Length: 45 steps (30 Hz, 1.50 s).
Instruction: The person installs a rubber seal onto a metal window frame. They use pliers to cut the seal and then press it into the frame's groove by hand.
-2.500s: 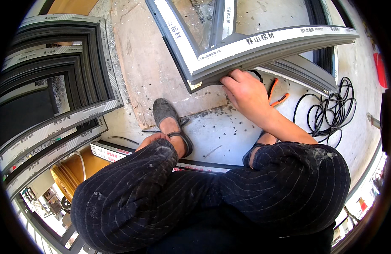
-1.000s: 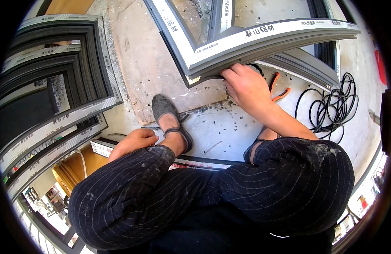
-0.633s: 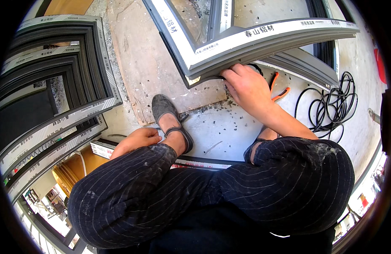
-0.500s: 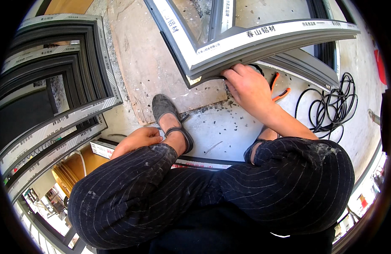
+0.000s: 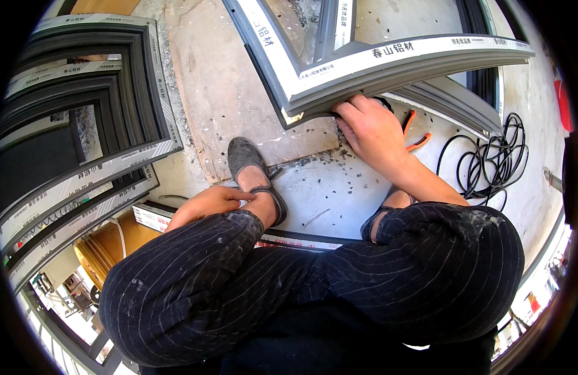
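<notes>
A grey window frame [image 5: 389, 52] with white protective film stands tilted in front of me, one corner pointing toward me. At the underside of its near edge is my right hand [image 5: 375, 136], its fingers closed on a thin black rubber strip [image 5: 322, 116]. The strip runs along the edge from the corner to my fingertips; a dark bit of it shows behind the hand. My left hand [image 5: 212, 200] rests by my left ankle, fingers stretched out and touching it, holding nothing visible.
Orange-handled pliers [image 5: 418, 142] lie beyond my right wrist. A tangle of black cord [image 5: 498, 153] lies on the floor to the right. Dark frames [image 5: 126, 94] are stacked at the left. A worn board [image 5: 207, 94] and scattered black scraps lie underfoot.
My left hand's fingers have straightened from a curl and reached onto the ankle. My right hand keeps its place at the frame's edge; the frame sits slightly farther right in view.
</notes>
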Available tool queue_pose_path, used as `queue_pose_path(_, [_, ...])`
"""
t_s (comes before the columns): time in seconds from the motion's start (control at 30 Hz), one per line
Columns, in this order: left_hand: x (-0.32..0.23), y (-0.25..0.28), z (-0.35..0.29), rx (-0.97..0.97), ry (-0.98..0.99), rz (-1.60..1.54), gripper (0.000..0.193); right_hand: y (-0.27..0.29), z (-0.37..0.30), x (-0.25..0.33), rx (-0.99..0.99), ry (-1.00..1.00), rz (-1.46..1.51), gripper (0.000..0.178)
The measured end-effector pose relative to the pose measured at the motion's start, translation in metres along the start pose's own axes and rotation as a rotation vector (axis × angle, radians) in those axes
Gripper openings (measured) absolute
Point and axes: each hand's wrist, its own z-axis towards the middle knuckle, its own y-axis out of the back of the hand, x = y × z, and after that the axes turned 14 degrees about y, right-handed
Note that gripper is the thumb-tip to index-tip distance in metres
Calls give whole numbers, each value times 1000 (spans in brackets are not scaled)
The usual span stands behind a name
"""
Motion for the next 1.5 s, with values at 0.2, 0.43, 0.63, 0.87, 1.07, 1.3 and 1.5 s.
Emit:
queue_pose_path(0.2, [4, 0, 13, 2, 24, -30, 35, 3, -1, 0, -8, 7, 3, 21])
queue_pose_path(0.43, [7, -6, 8, -120, 71, 10, 24, 2, -1, 1, -5, -4, 13, 22])
queue_pose_path(0.63, [-20, -8, 9, -272, -10, -139, 23, 4, -5, -3, 34, -19, -63, 27])
queue_pose_path(0.87, [-106, 6, 45, -69, -379, -563, 41, 61, -55, -49, 17, -112, -401, 35])
queue_pose_path(1.07, [-107, 8, 59, -3, -330, -904, 38, 153, -80, -127, -128, -280, -556, 31])
queue_pose_path(1.3, [-111, 2, 63, 18, -365, -1039, 32, 207, 3, -174, -96, 11, -753, 20])
queue_pose_path(1.5, [-109, -2, 62, -26, -418, -1067, 31, 178, 29, -205, 276, -426, -408, 47])
